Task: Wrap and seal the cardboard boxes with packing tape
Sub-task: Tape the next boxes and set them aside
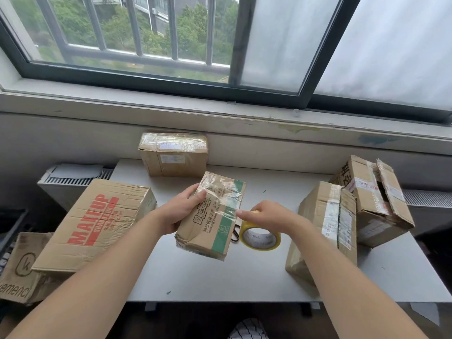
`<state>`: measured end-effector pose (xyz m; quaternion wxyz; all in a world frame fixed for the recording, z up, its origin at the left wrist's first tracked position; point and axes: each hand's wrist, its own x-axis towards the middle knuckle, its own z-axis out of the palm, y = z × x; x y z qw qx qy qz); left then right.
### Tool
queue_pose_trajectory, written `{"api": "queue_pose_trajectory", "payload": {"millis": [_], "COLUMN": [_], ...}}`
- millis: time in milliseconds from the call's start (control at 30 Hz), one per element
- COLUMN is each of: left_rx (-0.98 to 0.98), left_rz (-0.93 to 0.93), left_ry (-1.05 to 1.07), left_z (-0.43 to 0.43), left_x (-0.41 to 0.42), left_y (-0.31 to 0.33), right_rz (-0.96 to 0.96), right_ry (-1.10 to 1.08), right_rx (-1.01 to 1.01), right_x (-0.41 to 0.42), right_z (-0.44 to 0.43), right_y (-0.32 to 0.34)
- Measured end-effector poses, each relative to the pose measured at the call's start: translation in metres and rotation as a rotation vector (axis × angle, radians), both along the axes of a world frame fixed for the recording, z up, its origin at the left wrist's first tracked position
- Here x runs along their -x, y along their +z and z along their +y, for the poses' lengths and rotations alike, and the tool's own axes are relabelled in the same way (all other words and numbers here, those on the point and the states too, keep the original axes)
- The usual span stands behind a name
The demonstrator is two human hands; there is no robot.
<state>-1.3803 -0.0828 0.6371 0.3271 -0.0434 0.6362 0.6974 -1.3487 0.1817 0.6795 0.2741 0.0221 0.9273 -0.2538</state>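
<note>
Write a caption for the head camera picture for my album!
The left hand holds a taped green-striped box while the right hand grips the yellow tape roll beside it.

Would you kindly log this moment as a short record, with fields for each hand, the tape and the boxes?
left hand: grips the striped box at its left edge
right hand: grips the tape roll from above
striped box: tilted, glossy tape already across its upper part
tape roll: yellow, just right of the striped box
other boxes: MAKEUP box at left, taped box at back, tall box and open box at right
surface: grey table
</note>
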Motion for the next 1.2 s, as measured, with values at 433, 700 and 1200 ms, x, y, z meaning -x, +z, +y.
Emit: {"api": "queue_pose_trajectory", "payload": {"millis": [433, 700, 1200], "left_rx": [-0.106, -0.257, 0.145], "left_rz": [-0.089, -0.161, 0.116], "left_ry": [0.081, 0.146, 0.086], "left_z": [-0.015, -0.02, 0.007], "left_x": [0.009, 0.001, -0.01], "left_y": [0.019, 0.018, 0.02], "right_rz": [0.216, 0.171, 0.244], "right_ry": [-0.064, 0.08, -0.018], "right_rx": [0.239, 0.025, 0.251], "right_x": [-0.004, 0.004, 0.003], "right_z": [-0.003, -0.009, -0.062], "right_y": [0.013, 0.022, 0.027]}}
